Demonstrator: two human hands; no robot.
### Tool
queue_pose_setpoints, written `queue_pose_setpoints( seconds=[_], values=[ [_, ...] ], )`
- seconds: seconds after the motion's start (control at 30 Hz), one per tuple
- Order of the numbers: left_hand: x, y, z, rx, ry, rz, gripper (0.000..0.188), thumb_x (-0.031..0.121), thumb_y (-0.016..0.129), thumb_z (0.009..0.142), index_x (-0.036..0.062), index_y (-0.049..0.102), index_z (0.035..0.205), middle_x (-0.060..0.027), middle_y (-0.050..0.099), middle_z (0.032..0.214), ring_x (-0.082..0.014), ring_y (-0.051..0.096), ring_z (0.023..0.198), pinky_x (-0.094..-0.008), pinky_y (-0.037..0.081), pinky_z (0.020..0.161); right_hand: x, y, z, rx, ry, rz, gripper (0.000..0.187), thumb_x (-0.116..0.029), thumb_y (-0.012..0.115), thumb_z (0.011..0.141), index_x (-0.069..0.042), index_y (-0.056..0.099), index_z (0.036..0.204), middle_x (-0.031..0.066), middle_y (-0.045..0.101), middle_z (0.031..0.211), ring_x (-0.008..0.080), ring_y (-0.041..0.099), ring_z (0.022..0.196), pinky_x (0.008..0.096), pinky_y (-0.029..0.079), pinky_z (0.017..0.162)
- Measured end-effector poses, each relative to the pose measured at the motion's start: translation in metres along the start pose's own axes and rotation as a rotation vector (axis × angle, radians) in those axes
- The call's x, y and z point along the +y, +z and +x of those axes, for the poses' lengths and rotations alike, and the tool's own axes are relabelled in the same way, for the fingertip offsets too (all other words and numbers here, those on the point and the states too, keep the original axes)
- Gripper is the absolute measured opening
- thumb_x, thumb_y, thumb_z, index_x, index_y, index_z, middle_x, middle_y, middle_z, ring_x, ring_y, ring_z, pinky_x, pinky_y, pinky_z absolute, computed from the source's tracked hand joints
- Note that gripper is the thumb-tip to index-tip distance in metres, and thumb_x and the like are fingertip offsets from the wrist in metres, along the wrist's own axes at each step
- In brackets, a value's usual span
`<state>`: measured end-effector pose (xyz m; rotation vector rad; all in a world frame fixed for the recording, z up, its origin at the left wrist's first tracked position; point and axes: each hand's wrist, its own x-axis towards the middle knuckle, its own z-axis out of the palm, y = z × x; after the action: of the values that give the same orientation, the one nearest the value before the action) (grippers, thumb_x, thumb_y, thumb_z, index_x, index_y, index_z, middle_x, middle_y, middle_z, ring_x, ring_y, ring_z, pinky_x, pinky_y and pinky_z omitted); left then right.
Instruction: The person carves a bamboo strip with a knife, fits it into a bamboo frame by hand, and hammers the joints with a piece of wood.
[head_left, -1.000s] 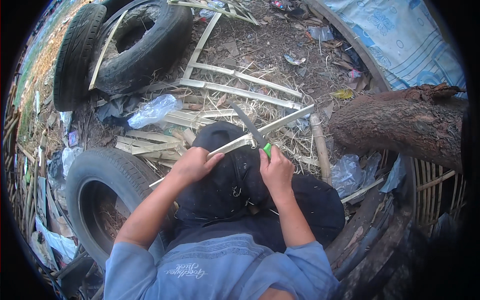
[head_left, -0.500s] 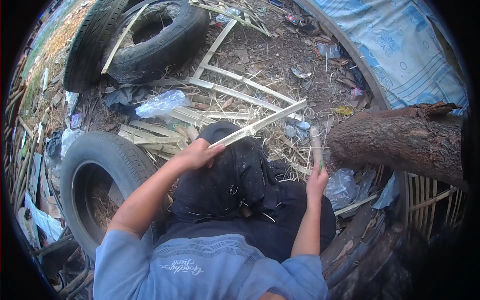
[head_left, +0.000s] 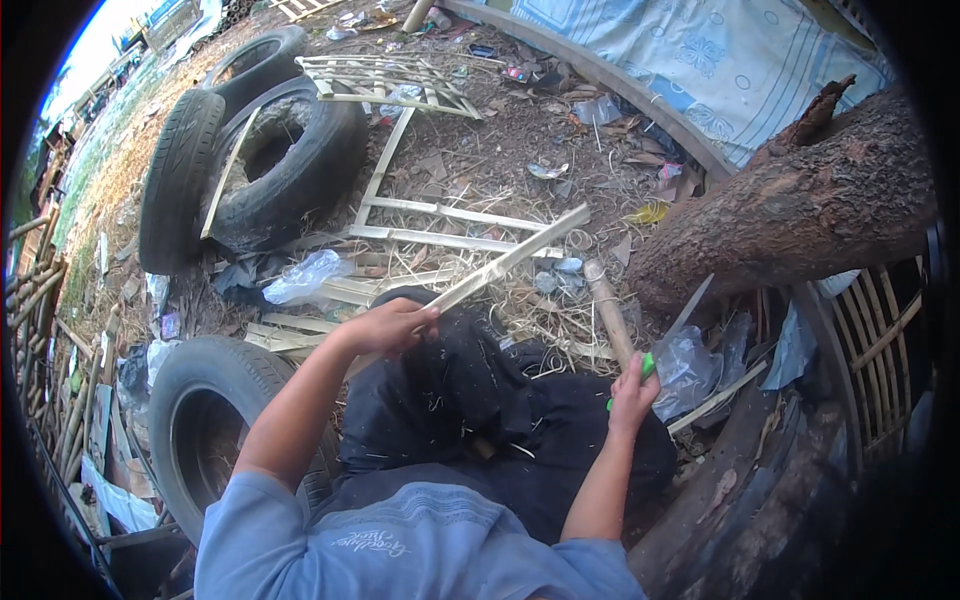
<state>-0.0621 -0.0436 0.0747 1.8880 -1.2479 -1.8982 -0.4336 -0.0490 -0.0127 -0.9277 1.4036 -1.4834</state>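
Note:
My left hand (head_left: 392, 328) is closed around a long split bamboo strip (head_left: 500, 265), which slants up and to the right over my knee. Low on the right, my right hand (head_left: 634, 400) grips a knife (head_left: 684, 318) by its green handle, the blade pointing up and away to the right. Just beyond that hand a thick round wooden stick (head_left: 604, 305) slants up to the left; I cannot tell whether my fingers touch its lower end. A pair of joined bamboo strips (head_left: 440, 238) lies on the ground ahead.
A tyre (head_left: 225, 395) lies by my left arm, with more tyres (head_left: 300, 190) farther off. On the right a thick tree trunk (head_left: 790, 205) leans across. Bamboo shavings, clear plastic bags (head_left: 308, 277) and a bamboo lattice (head_left: 390, 80) are spread over the dirt. Blue patterned sheeting (head_left: 700, 60) hangs far right.
The view has shifted, showing more of the far ground. In my right hand the knife has turned, so its blade now shows. The bamboo strip stays in my left hand.

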Motion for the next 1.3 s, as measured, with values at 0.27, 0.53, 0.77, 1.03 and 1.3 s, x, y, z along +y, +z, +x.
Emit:
queue_pose_setpoints(
  seconds=[0.27, 0.53, 0.77, 1.03, 1.3],
  values=[
    [0.074, 0.075, 0.091, -0.104, 0.354, -0.814, 0.015, 0.027, 0.048, 0.100, 0.0127, 0.044, 0.101, 0.0054, 0.036, 0.068, -0.0075, 0.039, 0.055, -0.0272, 0.044, 0.049, 0.013, 0.026, -0.022, -0.403, 0.012, -0.071, 0.022, -0.023, 0.061, 0.093, -0.007, 0.050, 0.083, -0.0010, 0.049, 0.065, 0.0065, 0.046, 0.049, 0.0226, 0.037, 0.043],
    [0.091, 0.134, 0.181, -0.140, 0.478, -0.823, 0.020, 0.026, 0.045, 0.103, 0.0074, 0.045, 0.111, -0.0019, 0.049, 0.074, -0.0141, 0.053, 0.063, -0.0336, 0.054, 0.065, 0.016, 0.040, -0.015, -0.540, 0.220, 0.146, 0.020, -0.005, 0.062, 0.089, -0.009, 0.042, 0.086, 0.0151, 0.063, 0.092, 0.0153, 0.063, 0.071, 0.0310, 0.055, 0.064],
    [0.085, 0.076, 0.245, -0.140, 0.364, -0.154, 0.067, 0.063, 0.031, 0.096, 0.0128, 0.047, 0.137, -0.0122, 0.063, 0.106, -0.0221, 0.061, 0.098, -0.0375, 0.052, 0.083, 0.018, 0.057, 0.028, -0.415, 0.424, 0.224, 0.024, 0.000, 0.061, 0.088, -0.012, 0.040, 0.084, 0.0201, 0.064, 0.100, 0.0159, 0.063, 0.067, 0.0298, 0.055, 0.062],
    [0.044, 0.047, 0.321, 0.702, 0.409, 0.857, 0.050, 0.021, 0.071, 0.076, 0.0099, 0.053, 0.121, -0.0137, 0.051, 0.125, -0.0279, 0.050, 0.118, -0.0518, 0.037, 0.098, 0.080, 0.128, 0.142, -0.347, 0.425, 0.042, 0.024, -0.001, 0.062, 0.088, -0.012, 0.041, 0.084, 0.0161, 0.066, 0.099, 0.0153, 0.063, 0.063, 0.0270, 0.054, 0.053],
    [0.064, 0.033, 0.323, 0.547, 0.247, 0.833, 0.032, 0.009, 0.064, 0.077, 0.0166, 0.061, 0.108, -0.0069, 0.062, 0.109, -0.0269, 0.057, 0.109, -0.0511, 0.036, 0.098, 0.133, 0.170, 0.250, -0.265, 0.281, -0.138, 0.021, -0.001, 0.061, 0.088, -0.010, 0.043, 0.082, 0.0161, 0.069, 0.099, 0.0172, 0.065, 0.072, 0.0305, 0.054, 0.066]
  ],
)
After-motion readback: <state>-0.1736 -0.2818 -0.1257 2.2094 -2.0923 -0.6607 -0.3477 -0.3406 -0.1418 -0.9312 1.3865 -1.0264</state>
